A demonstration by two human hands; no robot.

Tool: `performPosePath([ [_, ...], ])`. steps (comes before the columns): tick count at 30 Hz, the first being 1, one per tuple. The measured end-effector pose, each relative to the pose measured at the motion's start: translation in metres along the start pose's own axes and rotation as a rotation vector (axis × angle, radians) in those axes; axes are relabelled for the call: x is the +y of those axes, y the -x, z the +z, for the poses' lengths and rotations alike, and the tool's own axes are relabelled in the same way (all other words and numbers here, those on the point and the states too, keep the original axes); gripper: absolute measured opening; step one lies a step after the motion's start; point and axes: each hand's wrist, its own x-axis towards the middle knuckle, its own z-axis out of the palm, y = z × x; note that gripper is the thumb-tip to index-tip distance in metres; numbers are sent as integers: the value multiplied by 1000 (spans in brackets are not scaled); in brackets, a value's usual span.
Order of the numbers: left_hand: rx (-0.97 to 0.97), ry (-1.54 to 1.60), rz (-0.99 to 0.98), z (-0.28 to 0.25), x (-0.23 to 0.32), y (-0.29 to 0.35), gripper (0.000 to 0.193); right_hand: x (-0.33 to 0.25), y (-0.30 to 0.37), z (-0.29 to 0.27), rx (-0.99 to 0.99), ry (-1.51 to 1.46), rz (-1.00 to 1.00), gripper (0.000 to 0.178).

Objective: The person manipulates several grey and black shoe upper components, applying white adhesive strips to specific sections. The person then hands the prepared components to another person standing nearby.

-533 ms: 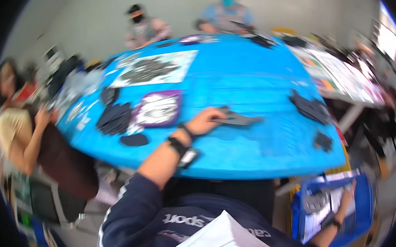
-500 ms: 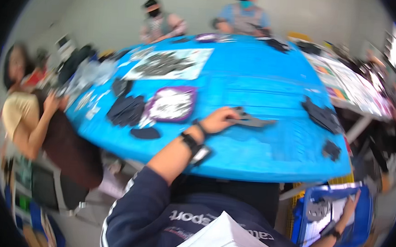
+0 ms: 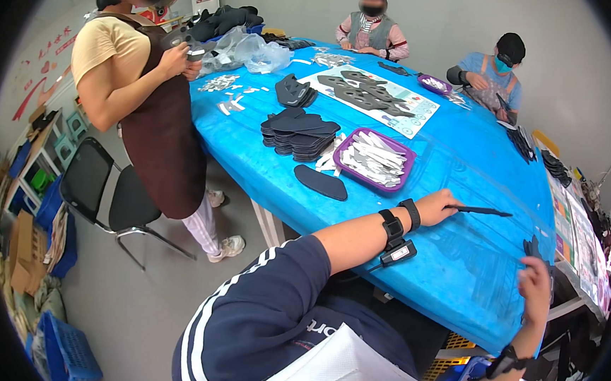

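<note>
My left hand [image 3: 437,207] is over the near part of the blue-covered table, fingers pinched on one end of a thin dark grey cut-out piece [image 3: 485,211]. That piece points right and is seen almost edge-on. By the table's right edge my right hand [image 3: 534,279] is raised, its fingers loosely bent and apart, with nothing visible in them. A dark piece [image 3: 530,244] shows just beyond its fingertips. Left of my left hand stands a purple tray [image 3: 409,171] full of white and grey strips. Beside it are a stack of dark pieces [image 3: 299,133] and one rounded dark piece [image 3: 320,182].
Dark cut pieces lie on a printed white sheet [image 3: 412,127] mid-table. A person in a brown apron [image 3: 164,138] stands at the left by a black chair [image 3: 107,191]. Two people sit at the far side. A blue bin [image 3: 470,372] is below the table at right.
The view has swung left. My right hand has come up out of the blue bin to the table's right edge. My left hand still grips the dark grey piece, now turned edge-on.
</note>
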Motion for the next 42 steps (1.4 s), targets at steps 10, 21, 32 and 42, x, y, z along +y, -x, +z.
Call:
performPosePath([
  [10, 288, 195, -77, -3, 1, -5, 29, -16, -112, 124, -312, 303, -192, 18],
  [21, 271, 562, -219, -6, 19, -2, 29, 65, -155, 151, 166, -204, -187, 30],
  [32, 113, 837, -254, -6, 11, -4, 36, 68, -140, 142, 154, -57, -170, 31],
  [42, 50, 762, -246, -7, 15, -2, 60, 67, -139, 144, -68, -137, -252, 34],
])
